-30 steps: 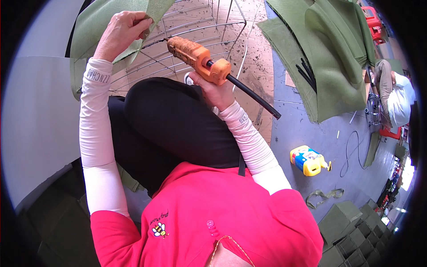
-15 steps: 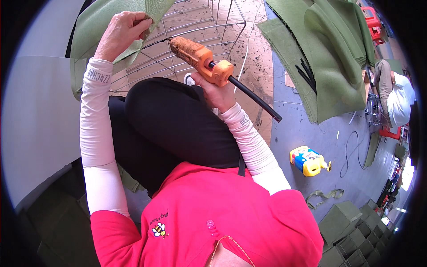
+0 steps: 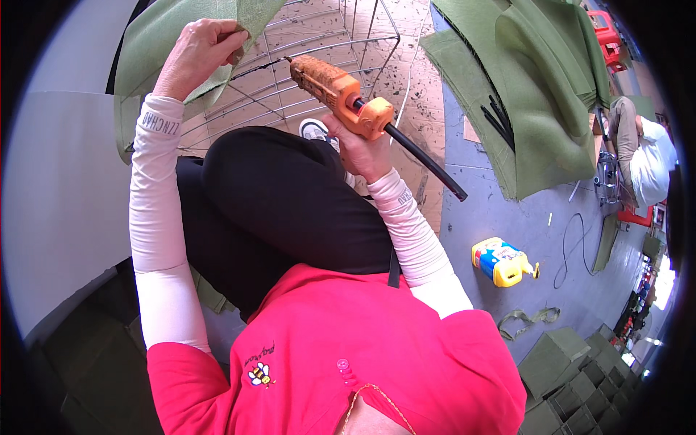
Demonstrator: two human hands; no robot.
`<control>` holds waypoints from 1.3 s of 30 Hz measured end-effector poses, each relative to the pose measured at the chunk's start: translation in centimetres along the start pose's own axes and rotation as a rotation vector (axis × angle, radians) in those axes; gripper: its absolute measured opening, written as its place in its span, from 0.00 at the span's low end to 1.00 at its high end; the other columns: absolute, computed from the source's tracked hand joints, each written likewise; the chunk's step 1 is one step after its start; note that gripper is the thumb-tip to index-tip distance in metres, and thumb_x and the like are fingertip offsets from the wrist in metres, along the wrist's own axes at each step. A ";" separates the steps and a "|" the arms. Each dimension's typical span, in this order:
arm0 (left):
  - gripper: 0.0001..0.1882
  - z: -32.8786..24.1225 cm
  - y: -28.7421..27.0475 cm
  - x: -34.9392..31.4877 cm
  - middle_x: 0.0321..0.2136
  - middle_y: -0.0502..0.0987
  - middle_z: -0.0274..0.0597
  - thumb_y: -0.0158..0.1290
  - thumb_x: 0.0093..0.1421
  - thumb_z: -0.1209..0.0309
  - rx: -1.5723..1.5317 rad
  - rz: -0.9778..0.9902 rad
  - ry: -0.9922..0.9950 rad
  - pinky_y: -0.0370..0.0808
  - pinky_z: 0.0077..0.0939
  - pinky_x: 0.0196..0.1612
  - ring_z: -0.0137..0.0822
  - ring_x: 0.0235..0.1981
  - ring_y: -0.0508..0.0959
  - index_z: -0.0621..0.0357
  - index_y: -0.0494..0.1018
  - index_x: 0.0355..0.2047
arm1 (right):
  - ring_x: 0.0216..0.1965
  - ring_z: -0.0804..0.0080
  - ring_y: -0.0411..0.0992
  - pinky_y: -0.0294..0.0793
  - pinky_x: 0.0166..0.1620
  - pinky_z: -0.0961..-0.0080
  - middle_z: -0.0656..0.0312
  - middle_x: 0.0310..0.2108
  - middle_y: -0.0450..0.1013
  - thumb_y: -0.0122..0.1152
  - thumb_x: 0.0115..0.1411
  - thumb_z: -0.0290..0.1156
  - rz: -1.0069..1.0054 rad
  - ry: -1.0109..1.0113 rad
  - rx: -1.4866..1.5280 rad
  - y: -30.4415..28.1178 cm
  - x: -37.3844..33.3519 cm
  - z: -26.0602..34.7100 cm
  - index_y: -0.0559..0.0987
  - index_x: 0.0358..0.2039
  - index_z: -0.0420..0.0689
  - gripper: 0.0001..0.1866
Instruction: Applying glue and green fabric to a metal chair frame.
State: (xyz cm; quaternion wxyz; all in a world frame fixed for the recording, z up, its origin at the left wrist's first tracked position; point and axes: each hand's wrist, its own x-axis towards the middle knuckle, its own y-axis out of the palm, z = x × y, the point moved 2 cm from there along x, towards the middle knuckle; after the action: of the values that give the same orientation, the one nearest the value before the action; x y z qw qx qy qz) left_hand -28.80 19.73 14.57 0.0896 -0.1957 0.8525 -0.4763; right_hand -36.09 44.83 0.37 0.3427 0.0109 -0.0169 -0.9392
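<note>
An orange hot glue gun (image 3: 326, 83), smudged brown, is gripped in my right hand (image 3: 362, 148); a black glue stick (image 3: 428, 163) juts from its rear. Its dark nozzle points left, over a strand of black glue (image 3: 257, 69) along the wire frame. My left hand (image 3: 203, 54) pinches the edge of a green fabric sheet (image 3: 156, 43) at the upper left, fingers closed on it. Beneath and beyond stands the metal wire frame (image 3: 341, 32), partly covered by the green fabric.
Right of the frame lie stacked green fabric pieces (image 3: 544, 87) with several black glue sticks (image 3: 499, 119) on them. A yellow bottle (image 3: 500, 261) lies on the grey floor near a thin cord (image 3: 565, 254). Another person (image 3: 645, 156) sits at the far right. Green fabric boxes (image 3: 573, 391) fill the lower right.
My right hand has drawn the glue gun slightly to the right, away from the fabric edge. The left hand keeps its hold in the same place.
</note>
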 end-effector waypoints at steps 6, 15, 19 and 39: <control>0.14 0.1 0.1 0.1 0.19 0.75 0.35 0.51 0.62 0.66 -0.005 0.003 -0.002 0.73 0.16 0.28 0.20 0.20 0.72 0.68 0.73 0.29 | 0.30 0.74 0.75 0.73 0.36 0.75 0.60 0.30 0.77 0.74 0.47 0.38 0.003 0.020 0.059 0.2 0.0 0.0 0.78 0.34 0.38 0.20; 0.16 -0.1 0.2 -0.1 0.15 0.74 0.40 0.51 0.60 0.64 -0.049 -0.067 0.026 0.73 0.20 0.28 0.24 0.17 0.74 0.68 0.74 0.25 | 0.31 0.75 0.74 0.73 0.36 0.76 0.61 0.30 0.76 0.73 0.48 0.37 -0.024 0.041 0.031 -0.3 -0.2 0.3 0.77 0.35 0.37 0.20; 0.16 -0.2 0.1 0.0 0.15 0.74 0.40 0.51 0.60 0.64 -0.044 -0.055 0.041 0.73 0.20 0.28 0.24 0.17 0.74 0.68 0.74 0.25 | 0.32 0.78 0.73 0.72 0.37 0.79 0.65 0.31 0.76 0.68 0.54 0.39 0.007 0.096 0.067 0.0 0.1 -0.2 0.78 0.38 0.39 0.18; 0.14 -0.4 0.0 -0.1 0.17 0.72 0.35 0.50 0.62 0.67 0.004 -0.009 0.027 0.70 0.16 0.26 0.21 0.19 0.70 0.68 0.71 0.26 | 0.32 0.76 0.74 0.73 0.36 0.77 0.60 0.31 0.77 0.74 0.48 0.37 -0.026 0.045 0.141 0.5 -0.2 0.2 0.78 0.36 0.37 0.20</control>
State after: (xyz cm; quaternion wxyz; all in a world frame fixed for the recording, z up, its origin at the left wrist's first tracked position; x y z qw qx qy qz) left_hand -28.88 20.05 14.80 0.0761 -0.1929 0.8519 -0.4808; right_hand -35.62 44.65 0.57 0.3292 0.0564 -0.0753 -0.9395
